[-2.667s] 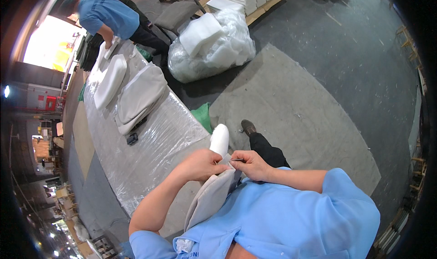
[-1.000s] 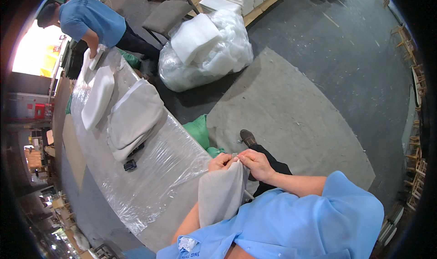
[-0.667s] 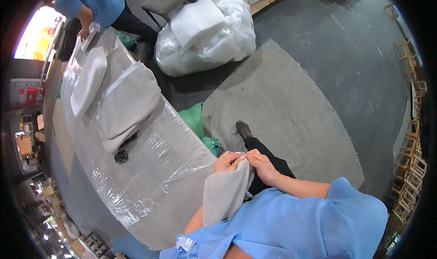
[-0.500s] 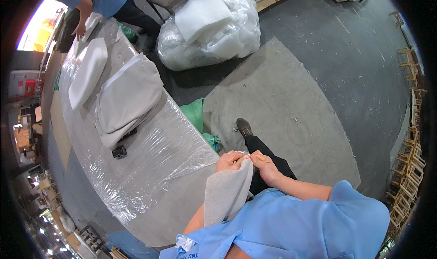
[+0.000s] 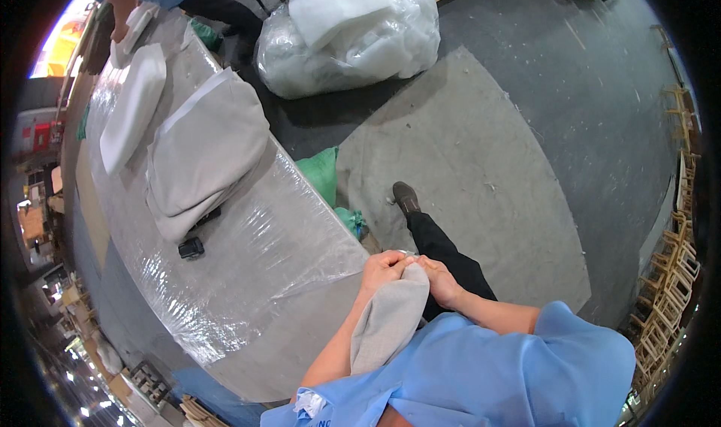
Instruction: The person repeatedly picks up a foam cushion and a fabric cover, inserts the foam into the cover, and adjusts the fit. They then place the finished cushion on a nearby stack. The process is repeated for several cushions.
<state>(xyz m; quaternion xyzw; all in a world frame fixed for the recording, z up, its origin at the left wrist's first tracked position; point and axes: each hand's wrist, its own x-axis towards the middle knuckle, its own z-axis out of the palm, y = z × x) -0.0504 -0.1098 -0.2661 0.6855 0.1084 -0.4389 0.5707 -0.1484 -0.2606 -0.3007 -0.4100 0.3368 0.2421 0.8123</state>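
A light grey fabric piece (image 5: 390, 325) hangs from my two hands in front of my blue shirt. My left hand (image 5: 381, 269) is closed on its upper edge, fingers bent. Right beside it, my right hand (image 5: 443, 283) grips the same edge, and the two hands meet at the top of the cloth. A small whitish bit shows between the fingertips; I cannot make out what it is. Left of my hands, the table (image 5: 315, 239) is covered in clear plastic film. A stack of grey fabric covers (image 5: 214, 145) lies farther up on it.
A white padded piece (image 5: 135, 108) and a small black object (image 5: 191, 248) lie on the table. A co-worker's arm (image 5: 120, 10) reaches over the far end. Beyond stands a plastic bag of white foam (image 5: 353, 44). Green sacks (image 5: 321, 175) sit below the table edge; wooden frames (image 5: 676, 292) line the right.
Both hands have shifted slightly right, still together on the fabric, which now hangs narrower and more folded. The co-worker's arm has moved toward the upper left. The whole view has shifted a little.
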